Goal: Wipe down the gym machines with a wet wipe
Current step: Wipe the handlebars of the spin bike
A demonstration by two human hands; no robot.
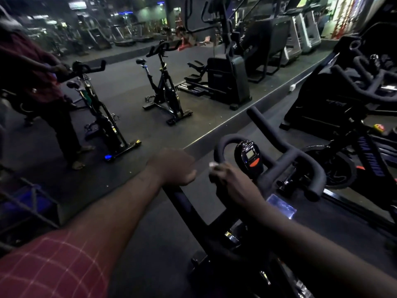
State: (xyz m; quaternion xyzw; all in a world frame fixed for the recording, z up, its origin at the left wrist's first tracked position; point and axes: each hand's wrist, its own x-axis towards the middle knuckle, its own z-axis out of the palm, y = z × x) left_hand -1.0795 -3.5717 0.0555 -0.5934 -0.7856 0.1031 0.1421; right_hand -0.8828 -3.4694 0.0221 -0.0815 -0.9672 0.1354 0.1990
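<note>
Head view: the wet wipe [213, 165] is bunched under the curled fingers of the right hand [229, 181] and pressed onto the handlebar [281, 145]. The left hand [171, 166] is curled over the bar's left end. The wipe is judged light, limp and damp, and best gripped bunched. Its long axis cannot be told.

Half-hidden wet wipe [213, 164] in right hand [233, 182]
</note>
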